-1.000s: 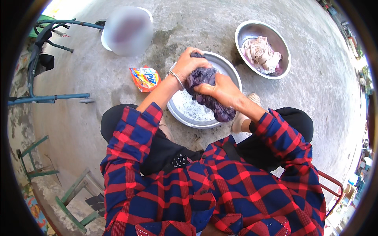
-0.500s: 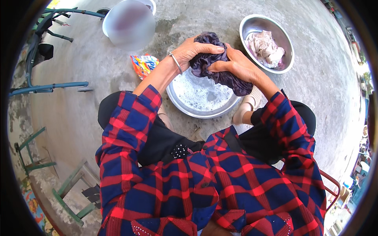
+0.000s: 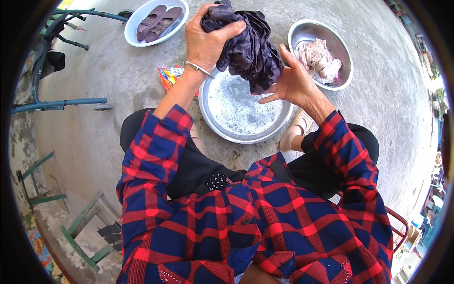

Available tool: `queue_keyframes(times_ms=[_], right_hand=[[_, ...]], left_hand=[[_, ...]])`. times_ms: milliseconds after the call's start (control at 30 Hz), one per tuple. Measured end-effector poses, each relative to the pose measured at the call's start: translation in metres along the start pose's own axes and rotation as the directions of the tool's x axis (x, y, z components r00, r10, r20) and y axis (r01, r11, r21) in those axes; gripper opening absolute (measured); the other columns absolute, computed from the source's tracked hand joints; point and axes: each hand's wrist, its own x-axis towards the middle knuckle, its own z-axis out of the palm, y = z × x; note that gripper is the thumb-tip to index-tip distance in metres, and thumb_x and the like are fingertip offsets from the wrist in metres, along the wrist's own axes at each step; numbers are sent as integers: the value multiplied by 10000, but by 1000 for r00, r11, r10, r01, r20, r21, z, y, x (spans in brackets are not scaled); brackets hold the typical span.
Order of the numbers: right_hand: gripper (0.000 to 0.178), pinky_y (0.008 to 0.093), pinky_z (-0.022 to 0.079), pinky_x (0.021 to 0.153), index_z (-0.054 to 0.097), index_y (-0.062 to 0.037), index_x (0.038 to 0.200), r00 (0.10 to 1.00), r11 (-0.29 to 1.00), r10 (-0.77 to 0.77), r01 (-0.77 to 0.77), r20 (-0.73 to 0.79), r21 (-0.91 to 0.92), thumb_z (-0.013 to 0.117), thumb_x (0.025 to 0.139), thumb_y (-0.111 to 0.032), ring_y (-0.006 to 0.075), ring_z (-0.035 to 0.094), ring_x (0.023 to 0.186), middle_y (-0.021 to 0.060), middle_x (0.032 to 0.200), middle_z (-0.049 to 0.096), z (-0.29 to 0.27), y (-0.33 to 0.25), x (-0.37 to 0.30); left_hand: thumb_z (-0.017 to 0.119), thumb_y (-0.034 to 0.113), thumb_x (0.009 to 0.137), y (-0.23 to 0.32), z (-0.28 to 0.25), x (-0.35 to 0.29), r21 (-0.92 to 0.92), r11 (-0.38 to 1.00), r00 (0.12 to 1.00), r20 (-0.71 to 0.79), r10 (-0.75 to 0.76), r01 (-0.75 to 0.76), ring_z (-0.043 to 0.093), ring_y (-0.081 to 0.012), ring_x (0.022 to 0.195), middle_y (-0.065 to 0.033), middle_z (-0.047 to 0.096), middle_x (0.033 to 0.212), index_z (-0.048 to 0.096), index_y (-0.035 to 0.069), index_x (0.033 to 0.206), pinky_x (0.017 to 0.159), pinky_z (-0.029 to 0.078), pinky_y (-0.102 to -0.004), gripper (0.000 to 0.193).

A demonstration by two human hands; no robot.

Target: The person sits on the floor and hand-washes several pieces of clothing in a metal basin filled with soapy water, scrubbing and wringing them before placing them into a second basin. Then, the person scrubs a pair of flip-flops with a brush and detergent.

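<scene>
A bunched, wet-looking dark purple garment (image 3: 250, 45) hangs above a metal basin (image 3: 246, 140) of foamy water between my feet. My left hand (image 3: 204, 45), with a bangle at its wrist, grips the garment's upper left part, thumb across the front. Beside the garment's lower right side is my right hand (image 3: 298, 83), its thumb raised and fingers spread. It is at the cloth's edge but not closed around it; whether it touches the cloth I cannot tell.
A steel bowl (image 3: 331, 42) at right holds pale cloth (image 3: 319, 61). Far left, a light blue basin (image 3: 134, 40) contains purple shoes (image 3: 163, 23). An orange packet (image 3: 168, 78) lies beside the foamy basin. A blue metal frame (image 3: 71, 102) and green frame (image 3: 80, 241) stand left.
Both hands held the garment compressed before. The left hand has moved up and left with it, the cloth has loosened and spread, and the right hand has let go and opened.
</scene>
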Motion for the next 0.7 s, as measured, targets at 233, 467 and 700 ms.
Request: queue_keyframes(times_ms=[233,467,700], right_hand=[[300,383,498,811,546,-50,1085,819,820,-556,568,-144,65,551,904,-290,183,607,950,68,1035,620,3,-28,22],[195,203,457,702,620,-43,973,392,341,-917,659,-81,-671,563,787,-48,66,551,751,-3,841,604,36,-30,12],[159,344,472,645,633,-122,818,52,-522,-823,324,566,-789,615,660,-127,250,592,744,65,805,570,72,-21,-4]], left_hand=[[722,48,682,-5,14,-12,-451,854,957,-2,-291,259,625,-128,753,-59,658,839,645,33,865,726,501,-261,199],[558,490,847,-40,-1,-9,-695,208,675,509,-534,688,578,-295,1049,-154,591,1141,542,-5,1145,917,460,-479,578],[477,569,854,-38,0,-25,-558,-136,491,803,-337,819,516,-323,1141,-165,500,1271,443,60,1280,971,400,-544,665]])
